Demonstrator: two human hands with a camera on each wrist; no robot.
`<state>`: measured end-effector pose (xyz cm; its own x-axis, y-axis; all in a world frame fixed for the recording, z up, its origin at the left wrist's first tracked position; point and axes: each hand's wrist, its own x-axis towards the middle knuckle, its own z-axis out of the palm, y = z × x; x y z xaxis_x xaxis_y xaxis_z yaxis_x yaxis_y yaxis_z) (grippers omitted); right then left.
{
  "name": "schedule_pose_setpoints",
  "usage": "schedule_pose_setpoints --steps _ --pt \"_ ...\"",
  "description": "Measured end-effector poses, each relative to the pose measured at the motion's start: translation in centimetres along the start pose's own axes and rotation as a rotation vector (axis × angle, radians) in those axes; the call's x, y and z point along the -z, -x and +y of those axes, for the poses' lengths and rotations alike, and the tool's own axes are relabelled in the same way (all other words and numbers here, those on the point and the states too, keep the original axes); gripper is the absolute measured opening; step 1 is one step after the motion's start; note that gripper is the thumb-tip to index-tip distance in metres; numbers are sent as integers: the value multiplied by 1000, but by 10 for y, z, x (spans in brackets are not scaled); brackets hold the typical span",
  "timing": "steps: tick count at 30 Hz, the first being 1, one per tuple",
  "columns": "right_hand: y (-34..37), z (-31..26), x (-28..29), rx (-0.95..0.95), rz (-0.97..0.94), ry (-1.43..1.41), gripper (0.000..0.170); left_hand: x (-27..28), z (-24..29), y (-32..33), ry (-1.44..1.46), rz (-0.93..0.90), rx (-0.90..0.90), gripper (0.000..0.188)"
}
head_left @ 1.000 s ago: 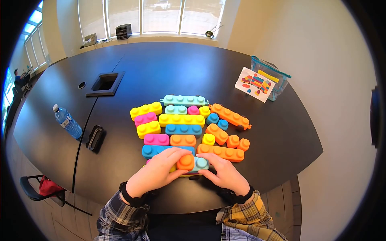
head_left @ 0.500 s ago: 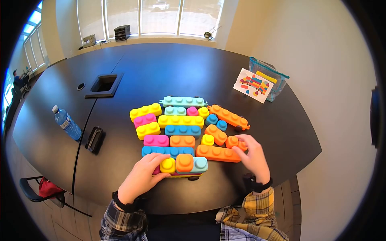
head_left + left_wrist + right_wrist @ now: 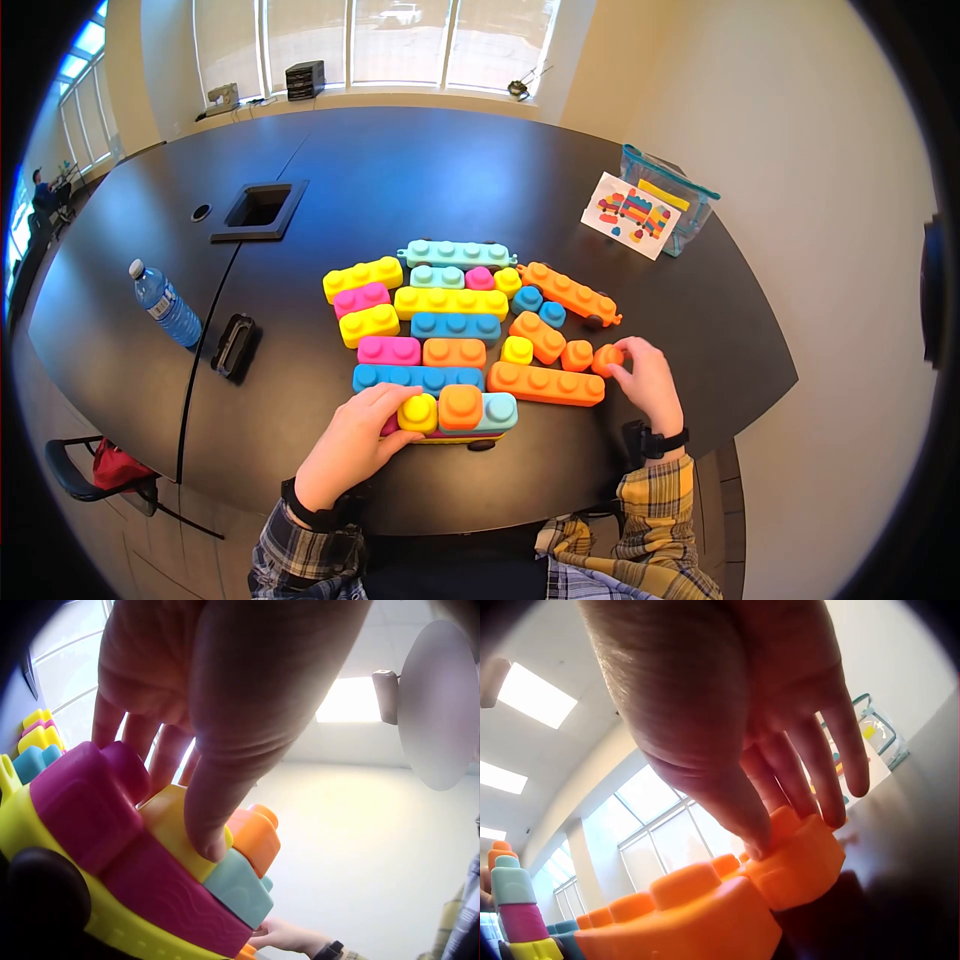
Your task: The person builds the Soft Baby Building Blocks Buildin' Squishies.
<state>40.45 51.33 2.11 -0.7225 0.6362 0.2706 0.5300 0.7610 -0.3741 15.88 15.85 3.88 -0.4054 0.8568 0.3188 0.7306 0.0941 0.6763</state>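
Observation:
My left hand (image 3: 352, 440) holds a small yellow block (image 3: 417, 412) between thumb and fingers, on a wheeled stack at the table's near side. In the left wrist view the stack shows a yellow wheeled base (image 3: 49, 836), a long magenta block (image 3: 169, 900), a shorter magenta block (image 3: 86, 802) and a light blue block (image 3: 240, 889). An orange block (image 3: 460, 406) sits on top of the stack. My right hand (image 3: 650, 385) pinches a small orange block (image 3: 606, 360) beside the end of a long orange block (image 3: 545, 383). Another small orange block (image 3: 576, 355) lies just left of it.
Several loose blocks spread beyond the stack, including a long yellow one (image 3: 450, 302). A light blue wheeled base (image 3: 458, 253) and an orange one (image 3: 568, 292) lie behind. A picture card (image 3: 632, 215) leans on a clear pouch (image 3: 690, 205). A water bottle (image 3: 165, 305) stands left.
My right hand has left the stack and moved right to the small orange block, which has shifted slightly right. My left hand has drawn back a little, uncovering the yellow block.

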Motion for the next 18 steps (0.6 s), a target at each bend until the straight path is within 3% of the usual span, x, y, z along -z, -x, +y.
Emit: schedule_pose_setpoints --steps 1,3,4,7,9,11,18 --pt "0 -7 5 1 0 -1 33 0 0 0 3 2 -3 52" --pt "2 -28 18 101 242 -142 33 -1 0 0 7 5 -5 52" --pt "2 -42 22 119 235 -268 32 -1 0 0 6 6 -3 52" --pt "9 -82 27 253 8 -615 34 -1 1 -1 7 -4 0 52" --pt "12 -103 21 408 -107 -598 36 -1 1 -1 3 -9 2 52" --pt "16 -123 20 402 -238 -654 34 -1 1 -1 -6 -6 3 52" --pt "14 -141 0 429 -346 -653 34 -1 1 -1 -9 -5 -1 52"
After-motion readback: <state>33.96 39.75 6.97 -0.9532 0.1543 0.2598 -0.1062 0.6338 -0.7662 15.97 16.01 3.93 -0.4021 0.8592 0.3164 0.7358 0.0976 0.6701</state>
